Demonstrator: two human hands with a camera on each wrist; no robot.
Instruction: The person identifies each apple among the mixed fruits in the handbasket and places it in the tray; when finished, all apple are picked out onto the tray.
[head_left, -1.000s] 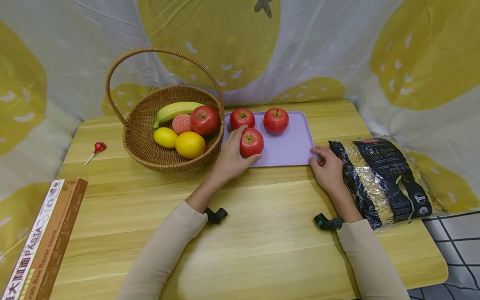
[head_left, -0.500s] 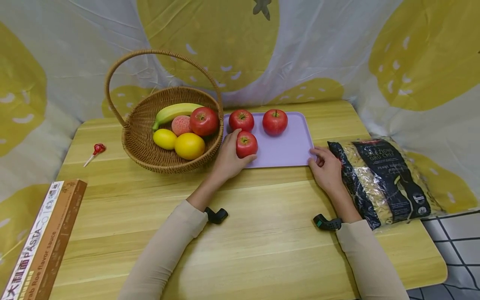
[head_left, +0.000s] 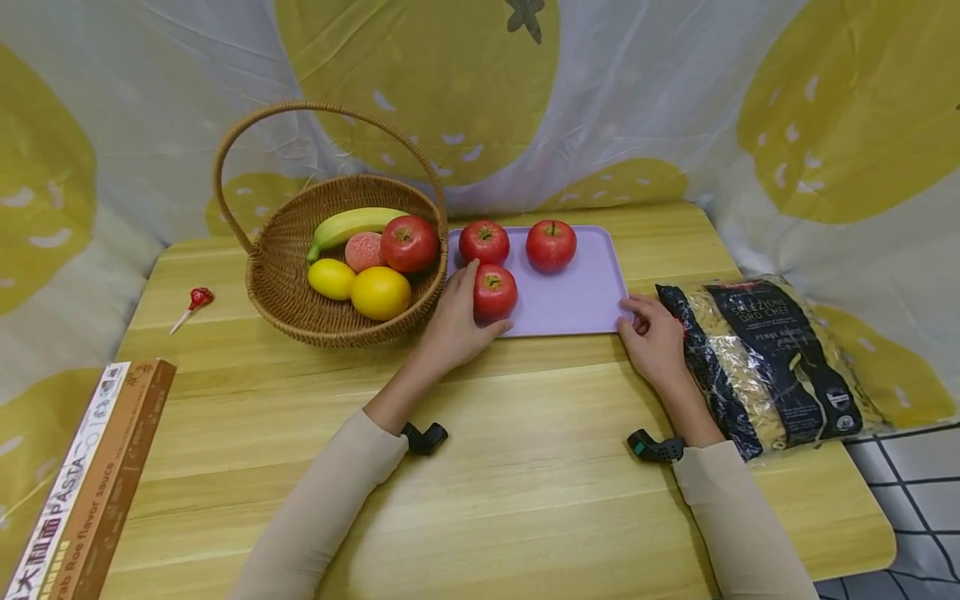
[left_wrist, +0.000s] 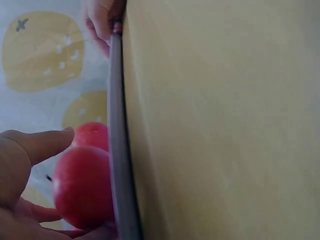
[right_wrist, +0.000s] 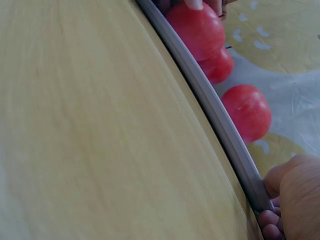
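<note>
On the left part of the lilac tray [head_left: 573,304] stands a red apple [head_left: 495,293] at the front edge, with another apple [head_left: 483,242] right behind it. A third apple [head_left: 551,246] stands at the back middle. My left hand [head_left: 456,329] is around the front apple's left side, fingers spread. In the left wrist view its thumb [left_wrist: 47,144] stands away from the apple, while the lower fingers lie close against it. My right hand [head_left: 652,337] pinches the tray's front right corner between thumb and fingers, as the right wrist view shows too.
A wicker basket [head_left: 281,321] with banana, apple, lemons and a pink fruit stands left of the tray, close to my left hand. A pasta bag [head_left: 772,362] lies beside my right hand. A lollipop [head_left: 193,307] and a long box [head_left: 112,467] lie at the left.
The front apple has moved left on the tray with my left hand. Since then that hand has loosened and drawn slightly back to the left. My right hand has stayed on the tray's corner.
</note>
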